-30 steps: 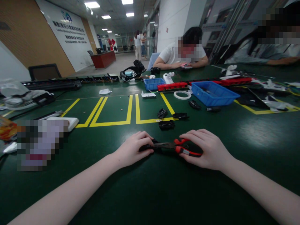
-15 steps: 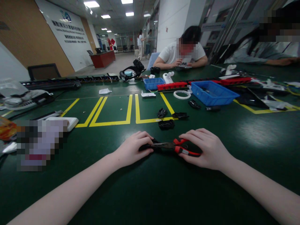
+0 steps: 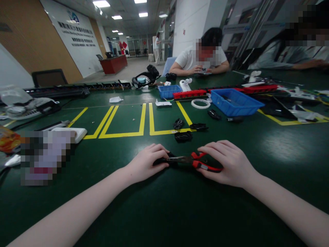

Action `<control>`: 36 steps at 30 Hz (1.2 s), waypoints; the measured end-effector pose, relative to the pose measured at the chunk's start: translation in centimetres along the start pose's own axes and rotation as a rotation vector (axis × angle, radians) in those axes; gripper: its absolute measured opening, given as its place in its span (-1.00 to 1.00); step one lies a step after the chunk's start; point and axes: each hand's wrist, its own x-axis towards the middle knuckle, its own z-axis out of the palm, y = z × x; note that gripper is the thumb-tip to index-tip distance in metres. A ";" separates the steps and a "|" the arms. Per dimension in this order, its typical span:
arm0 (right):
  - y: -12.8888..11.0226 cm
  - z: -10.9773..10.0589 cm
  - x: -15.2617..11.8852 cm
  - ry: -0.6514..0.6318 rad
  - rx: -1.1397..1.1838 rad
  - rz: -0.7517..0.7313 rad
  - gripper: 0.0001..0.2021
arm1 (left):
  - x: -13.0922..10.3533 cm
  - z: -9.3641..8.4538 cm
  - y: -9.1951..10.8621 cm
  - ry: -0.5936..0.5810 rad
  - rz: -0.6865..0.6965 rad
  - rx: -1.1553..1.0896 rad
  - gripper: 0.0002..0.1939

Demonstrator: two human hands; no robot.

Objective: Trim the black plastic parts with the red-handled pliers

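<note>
My right hand (image 3: 227, 163) is closed around the red-and-black handles of long-nose pliers (image 3: 196, 161). The jaws of the pliers point left and reach the fingertips of my left hand (image 3: 149, 161). Between those fingers is a small black part (image 3: 161, 160), mostly covered by the hand, so its kind cannot be told. The plier tips meet or overlap this part. Just beyond the pliers lie several black pieces, among them a black plastic part (image 3: 183, 136) and a bundled black cable (image 3: 178, 124).
A blue bin (image 3: 233, 102), a smaller blue bin (image 3: 169, 91) and a white ring (image 3: 200, 104) stand farther back on the green table (image 3: 164, 212). Yellow tape (image 3: 123, 135) marks its surface. At left is a white device (image 3: 79, 134). A person (image 3: 200, 58) sits opposite.
The view has shifted very slightly. Both hands, the pliers and the black part hold nearly the same position. In the background, a standing person has moved a little.
</note>
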 end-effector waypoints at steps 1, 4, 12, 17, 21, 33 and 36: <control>0.0 0.1 0.0 -0.001 0.013 0.012 -0.61 | 0.0 0.0 0.0 0.002 0.000 0.000 -0.89; 0.0 0.2 0.0 -0.011 0.042 0.035 -0.62 | -0.1 0.0 0.1 0.008 -0.002 -0.002 -0.89; -0.3 0.1 0.3 -0.008 0.053 0.042 -0.64 | 0.1 0.0 0.1 0.000 0.005 0.009 -0.88; -0.4 -0.1 0.5 -0.006 0.040 0.035 -0.65 | 0.0 0.0 0.2 0.001 0.001 0.011 -0.87; -0.4 -0.2 0.5 -0.005 0.018 0.024 -0.64 | 0.1 -0.1 0.1 -0.012 -0.002 0.014 -0.87; -0.3 -0.4 0.3 0.027 -0.043 -0.017 -0.62 | 0.0 -0.1 0.1 -0.012 -0.008 0.020 -0.88; -0.3 -0.2 0.4 -0.002 0.011 0.021 -0.63 | 0.0 -0.1 0.2 -0.011 -0.008 0.023 -0.86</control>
